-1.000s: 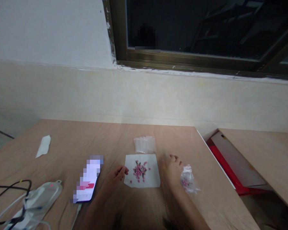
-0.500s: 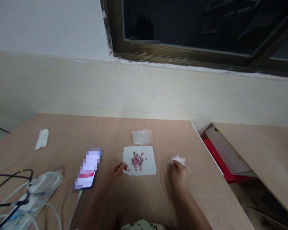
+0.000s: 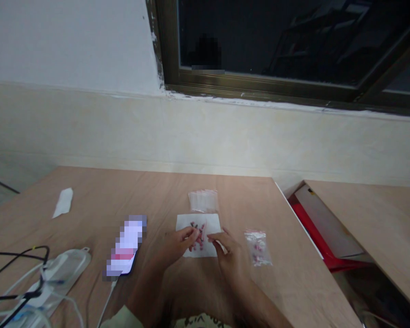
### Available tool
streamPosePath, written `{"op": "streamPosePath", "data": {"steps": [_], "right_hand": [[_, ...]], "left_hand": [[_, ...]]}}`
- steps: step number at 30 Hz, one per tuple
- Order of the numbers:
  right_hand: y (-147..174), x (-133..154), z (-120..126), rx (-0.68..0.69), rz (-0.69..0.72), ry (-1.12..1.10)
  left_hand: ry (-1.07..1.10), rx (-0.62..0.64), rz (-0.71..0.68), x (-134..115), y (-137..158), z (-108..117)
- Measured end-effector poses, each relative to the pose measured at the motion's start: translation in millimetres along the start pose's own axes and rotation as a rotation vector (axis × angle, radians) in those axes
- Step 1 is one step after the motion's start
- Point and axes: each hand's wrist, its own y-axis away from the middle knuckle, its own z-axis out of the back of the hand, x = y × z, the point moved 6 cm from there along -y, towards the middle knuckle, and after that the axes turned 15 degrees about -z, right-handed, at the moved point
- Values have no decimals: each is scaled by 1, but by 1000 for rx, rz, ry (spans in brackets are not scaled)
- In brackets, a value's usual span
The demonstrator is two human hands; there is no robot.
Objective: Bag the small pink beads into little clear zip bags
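Note:
A white sheet of paper (image 3: 212, 250) lies on the table with a small heap of pink and dark bead-like pieces (image 3: 201, 245) on it. Over the heap, my left hand (image 3: 180, 245) has thumb and forefinger pinched together. Facing it from the right, my right hand (image 3: 231, 255) is closed at thumb and forefinger above the paper's right edge. A faint clear sliver shows between the hands, too indistinct to name, and what either pinch holds is not visible. Right of my right hand, a clear zip bag (image 3: 258, 248) with a few pink pieces lies flat.
Behind the paper lies a row of clear plastic bags (image 3: 203, 201). A phone (image 3: 127, 246) with a white cable lies at left, near a power strip (image 3: 66, 269) and tangled cords. A white scrap (image 3: 63, 202) lies farther back. Past the table's right edge is a red object (image 3: 316, 241).
My right hand has let go of the bag at the right and moved left to the paper. My left hand has moved from the paper's left edge over the heap.

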Motion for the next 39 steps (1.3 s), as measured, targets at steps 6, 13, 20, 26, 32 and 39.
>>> {"op": "streamPosePath", "data": {"steps": [6,13,20,26,32,39], "right_hand": [[14,13,-27,184,71,-25],[10,17,-27,233,-213,-113],[-10,20,-41,378,-239,-136],[-17,4,-43,363,-332,-191],[-11,-10,-45,272,-376,-27],[-2,-17,-58,433,-462,-395]], "left_hand": [[98,0,-17,5,13,1],[223,-32,2,9,28,4],[209,-1,-32,0,19,3],[151,-139,-3,-1,15,22],[-18,-292,-56,-4,18,23],[-102,-105,-172,-18,26,0]]}}
